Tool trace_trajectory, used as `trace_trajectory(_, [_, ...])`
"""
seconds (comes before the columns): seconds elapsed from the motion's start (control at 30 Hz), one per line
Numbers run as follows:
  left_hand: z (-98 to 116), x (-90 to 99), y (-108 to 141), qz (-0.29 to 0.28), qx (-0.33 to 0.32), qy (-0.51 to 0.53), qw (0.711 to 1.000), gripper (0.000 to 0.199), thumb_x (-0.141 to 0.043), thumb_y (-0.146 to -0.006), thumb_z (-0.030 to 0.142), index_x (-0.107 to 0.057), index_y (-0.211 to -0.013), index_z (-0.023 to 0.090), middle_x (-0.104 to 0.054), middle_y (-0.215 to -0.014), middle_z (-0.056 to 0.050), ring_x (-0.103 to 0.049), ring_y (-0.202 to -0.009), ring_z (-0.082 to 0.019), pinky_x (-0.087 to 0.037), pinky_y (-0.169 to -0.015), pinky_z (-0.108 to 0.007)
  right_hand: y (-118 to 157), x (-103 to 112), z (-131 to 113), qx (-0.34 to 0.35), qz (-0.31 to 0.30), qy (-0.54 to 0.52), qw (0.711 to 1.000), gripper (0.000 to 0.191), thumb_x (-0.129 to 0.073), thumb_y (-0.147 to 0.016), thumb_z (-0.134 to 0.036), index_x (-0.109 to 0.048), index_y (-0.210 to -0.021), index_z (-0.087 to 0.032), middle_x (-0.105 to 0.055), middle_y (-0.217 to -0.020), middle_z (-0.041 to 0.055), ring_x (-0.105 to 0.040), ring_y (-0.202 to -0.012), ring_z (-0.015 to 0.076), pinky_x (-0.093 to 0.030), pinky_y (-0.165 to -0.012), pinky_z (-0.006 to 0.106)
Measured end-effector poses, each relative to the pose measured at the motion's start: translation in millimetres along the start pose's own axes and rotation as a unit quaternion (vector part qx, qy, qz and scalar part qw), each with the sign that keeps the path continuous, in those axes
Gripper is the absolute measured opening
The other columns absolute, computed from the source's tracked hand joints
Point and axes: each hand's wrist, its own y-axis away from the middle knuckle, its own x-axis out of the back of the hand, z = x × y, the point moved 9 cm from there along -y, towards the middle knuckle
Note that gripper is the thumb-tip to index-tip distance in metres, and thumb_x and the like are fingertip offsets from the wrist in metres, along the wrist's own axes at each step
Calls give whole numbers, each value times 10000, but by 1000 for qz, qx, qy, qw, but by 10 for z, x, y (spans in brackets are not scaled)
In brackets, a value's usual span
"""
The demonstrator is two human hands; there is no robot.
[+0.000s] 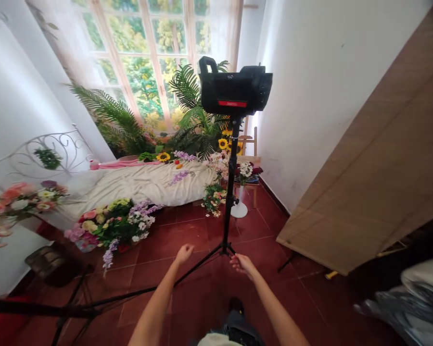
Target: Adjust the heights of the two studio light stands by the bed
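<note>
Both hands are held low over the red tiled floor, on either side of the base of a black light stand (231, 182). My left hand (184, 253) is closed, with nothing visible in it, left of the stand's legs. My right hand (241, 265) has its fingers curled just right of the legs; whether it holds anything is too small to tell. On top of the stand sits a black studio light (234, 90) with a red label.
A bed with a cream cover (147, 185) and flowers (111, 223) lies ahead and left. Another black stand (39, 307) crosses the lower left. A brown panel (364, 168) leans at the right. A small white table (239, 210) stands behind the light stand.
</note>
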Motion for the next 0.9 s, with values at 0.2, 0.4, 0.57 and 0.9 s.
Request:
trace_trajectory(0.2, [2555,-755,-793,-31,-260,95,961,329,-598,-711,373,-581,-962,161,-642,-930,-64,-589,-832,-132,-448,-814,-253,-289,232,-1215,-3,-109,-156,982,293,-436,-872,-412,-578,-879,-155,-674,-855,50,-587,-580,72,-399,-498,161])
trace_trajectory(0.4, [3815,-908,-971,33,-317,196,927,352,-604,-730,380,-562,-1006,164,-641,-994,-82,-592,-914,-179,-462,-783,-284,-365,-175,-2210,-24,-274,-272,922,346,-382,-889,-450,-551,-866,-148,-648,-804,52,-561,-582,85,-360,-432,157])
trace_trajectory(0.57, [3987,-925,-1108,57,-254,229,938,287,-627,-687,436,-609,-693,149,-621,-606,-38,-596,-619,-164,-450,-589,-258,-358,-394,-2601,-7,-363,-402,841,338,-367,-898,-403,-446,-664,-172,-532,-615,-7,-491,-526,66,-336,-402,143])
trace_trajectory(0.9, [4024,-877,-1324,162,-220,264,925,184,-671,-596,293,-557,-569,152,-529,-493,8,-512,-496,-111,-385,-489,-219,-530,-394,-2760,84,-284,-409,863,389,-395,-861,-305,-194,-541,-212,-197,-449,-88,-201,-385,50,-211,-337,141])
